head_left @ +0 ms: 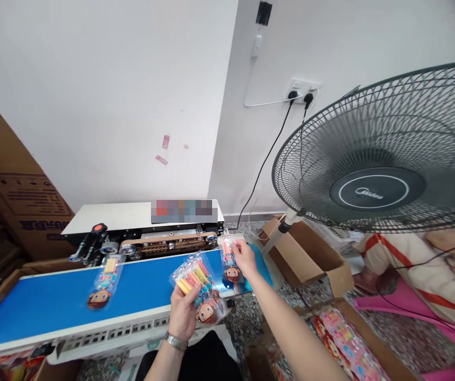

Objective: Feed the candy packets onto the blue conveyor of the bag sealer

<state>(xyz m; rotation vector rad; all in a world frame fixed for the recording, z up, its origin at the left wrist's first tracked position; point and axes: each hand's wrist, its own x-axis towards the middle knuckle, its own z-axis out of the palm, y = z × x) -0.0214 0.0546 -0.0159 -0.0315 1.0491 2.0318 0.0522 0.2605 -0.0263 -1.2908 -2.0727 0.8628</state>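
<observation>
My left hand (183,315) is closed round a fanned stack of clear packets of coloured sticks with a cartoon face (197,286), held above the near edge of the blue conveyor belt (52,301). My right hand (243,255) pinches one packet (230,264) at the belt's right end, its top by the sealing machine (167,241). Another packet (105,283) lies flat on the belt to the left.
A large standing fan (378,153) fills the right side. Open cardboard boxes (306,254) sit on the floor, one holding more packets (346,344). Cables run to a wall socket (302,91). Stacked cartons (16,196) stand at the left.
</observation>
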